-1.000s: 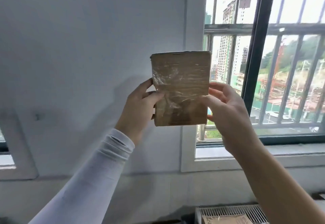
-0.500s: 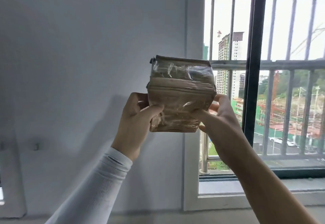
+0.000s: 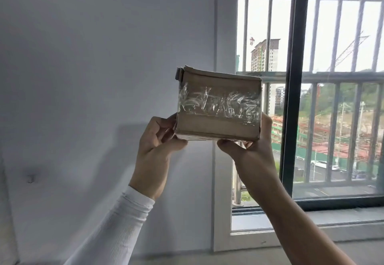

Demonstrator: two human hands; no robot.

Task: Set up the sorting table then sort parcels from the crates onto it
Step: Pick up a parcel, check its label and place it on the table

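From my remote seat I saw a small cardboard parcel [image 3: 218, 104] held up in the air at about the middle of the view, in front of the pale grey wall [image 3: 93, 77] and just at the edge of the barred window [image 3: 311, 98]. The parcel was brown, boxy and a little crushed, with a wide band of crinkled clear tape [image 3: 218, 103] running across the face turned toward the camera, and a small dark tab [image 3: 178, 76] stuck out at its upper left corner. The left hand [image 3: 154, 152] gripped the parcel's lower left corner, thumb curled under the bottom edge and fingers wrapped behind the left side; a white sleeve [image 3: 116, 229] covered that arm to the wrist. The right hand [image 3: 252, 152] gripped the lower right corner, thumb under the bottom edge and fingers up behind the right side; that forearm was bare. Both hands were closed on the parcel, well apart from each other, with the box between them. Through the window bars I could make out a tall building [image 3: 264, 57], green fencing and a road with cars [image 3: 324, 164]. A small fixture [image 3: 31, 178] sat low on the wall at the left.
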